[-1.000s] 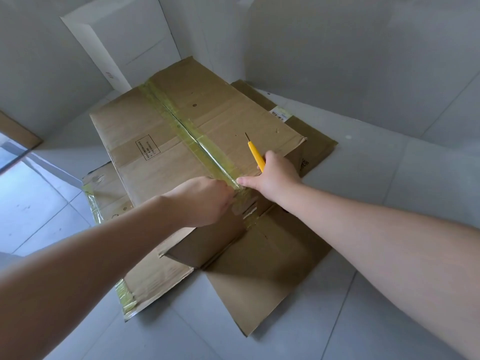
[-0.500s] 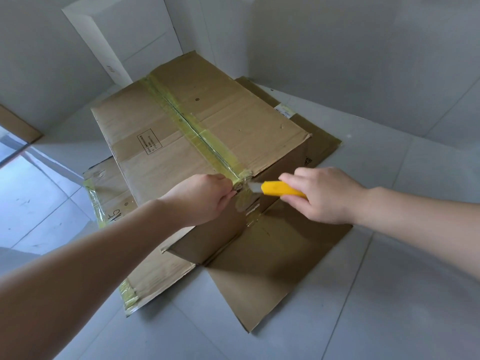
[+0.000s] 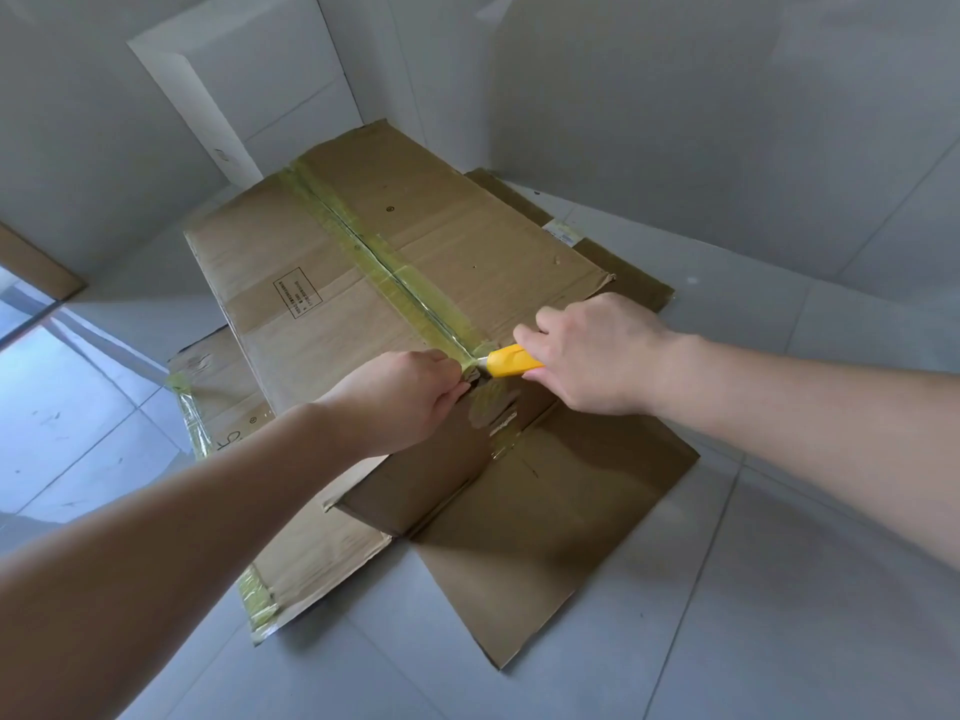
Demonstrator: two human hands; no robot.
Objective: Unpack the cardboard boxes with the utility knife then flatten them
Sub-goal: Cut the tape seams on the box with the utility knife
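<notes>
A large cardboard box (image 3: pixel 332 314) stands on the floor, its top seam closed with yellowish tape (image 3: pixel 395 278). My right hand (image 3: pixel 597 356) grips a yellow utility knife (image 3: pixel 511 362), its blade tip at the near end of the taped seam. My left hand (image 3: pixel 400 397) is curled over the box's near top edge, pinching the tape end right beside the blade. The near side flaps hang open.
Flattened cardboard (image 3: pixel 545 537) lies under and around the box, with another sheet (image 3: pixel 291 563) at the left front. A white pillar (image 3: pixel 249 85) stands behind the box. Grey walls close in behind and to the right; tiled floor (image 3: pixel 779 589) extends at the right front.
My right hand swung the knife down from pointing upward on the box top to lying level with its blade at the seam's near end. My left hand stayed at the tape end.
</notes>
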